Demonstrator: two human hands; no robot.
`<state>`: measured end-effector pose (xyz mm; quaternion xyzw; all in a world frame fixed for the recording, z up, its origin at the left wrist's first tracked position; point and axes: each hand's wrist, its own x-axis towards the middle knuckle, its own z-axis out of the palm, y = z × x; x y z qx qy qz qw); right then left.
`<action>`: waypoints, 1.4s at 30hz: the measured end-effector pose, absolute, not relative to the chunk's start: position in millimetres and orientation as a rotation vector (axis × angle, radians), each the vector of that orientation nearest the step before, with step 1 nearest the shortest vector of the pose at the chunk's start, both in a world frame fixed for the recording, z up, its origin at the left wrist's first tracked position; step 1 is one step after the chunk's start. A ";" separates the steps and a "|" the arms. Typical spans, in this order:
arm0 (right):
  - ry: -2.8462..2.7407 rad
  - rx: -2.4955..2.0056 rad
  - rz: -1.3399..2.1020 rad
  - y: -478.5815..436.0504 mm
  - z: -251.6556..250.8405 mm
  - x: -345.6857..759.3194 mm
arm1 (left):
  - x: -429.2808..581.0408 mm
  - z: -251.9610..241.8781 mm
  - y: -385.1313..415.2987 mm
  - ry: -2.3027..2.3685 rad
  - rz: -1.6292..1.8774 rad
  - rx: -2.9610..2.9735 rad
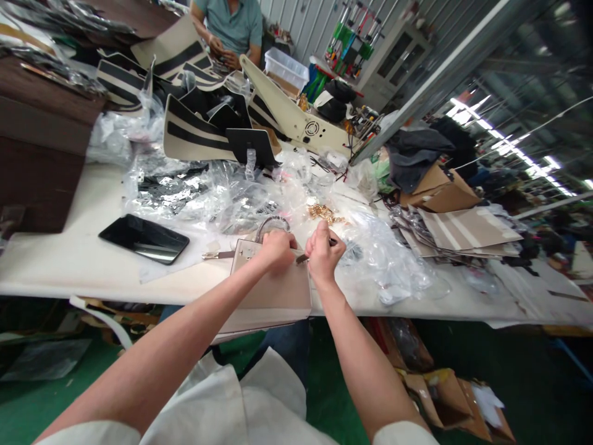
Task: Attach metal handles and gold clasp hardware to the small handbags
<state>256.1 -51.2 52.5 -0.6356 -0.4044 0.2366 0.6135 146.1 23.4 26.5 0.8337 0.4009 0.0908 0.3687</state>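
A pale beige handbag (273, 290) lies at the table's front edge, with a looped handle (272, 224) at its top and a brown strap (225, 254) sticking out on the left. My left hand (279, 246) is curled over the bag's upper part and grips it; its fingertips are partly hidden. Beside it, my right hand (324, 253) is closed in a fist around a narrow dark strip (302, 259). One end of that strip points towards the bag, the other pokes out past my fingers. Whether it is a strap or a tool, I cannot tell.
A black phone (144, 238) lies left on the table. Behind the bag are gold metal fittings (324, 213) and plastic bags (393, 253) with metal parts. Striped panels (199, 133) and a cream machine (296, 120) stand farther back. Across the table sits a person (234, 31).
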 end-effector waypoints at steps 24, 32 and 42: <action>-0.949 -1.371 0.364 -51.6 54.3 251.8 | 142.7 27.8 21.1 0.987 0.246 2.273; -1.020 -1.336 0.367 -56.1 64.7 253.6 | 54.5 77.9 32.2 0.903 0.636 2.245; -0.816 -1.239 0.560 -41.1 58.7 260.7 | -36.1 62.7 52.8 1.179 0.547 1.905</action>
